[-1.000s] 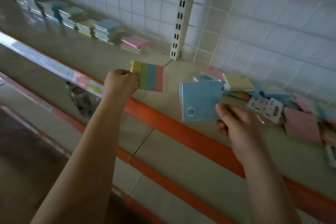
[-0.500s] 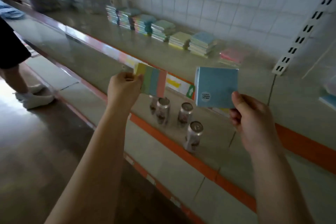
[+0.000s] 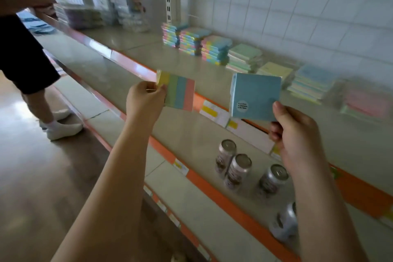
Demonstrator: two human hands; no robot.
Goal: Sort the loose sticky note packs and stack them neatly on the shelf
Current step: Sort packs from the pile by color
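Observation:
My left hand [image 3: 144, 102] grips a striped pack [image 3: 179, 93] of yellow, green, blue and pink notes by its left edge, held in front of the upper shelf [image 3: 180, 66]. My right hand [image 3: 295, 132] pinches a plain blue pack [image 3: 255, 95] with a round white sticker by its lower right corner. Both packs hang in the air, side by side. On the shelf behind them runs a row of sorted stacks: multicolour stacks [image 3: 191, 40], a green stack [image 3: 244, 57], a yellow stack [image 3: 274, 71], a blue-topped stack [image 3: 312, 83] and a pink stack [image 3: 365, 102].
Several drink cans [image 3: 234, 166] stand on the lower shelf under my hands. Orange rails with price labels [image 3: 214, 110] edge both shelves. Another person [image 3: 25, 53] in dark shorts and white shoes stands at the left. Packaged goods [image 3: 127, 10] sit further along the shelf.
My view has swung left along the shelf, away from the loose pile toward the sorted stacks. Both hands have kept their packs and moved with me.

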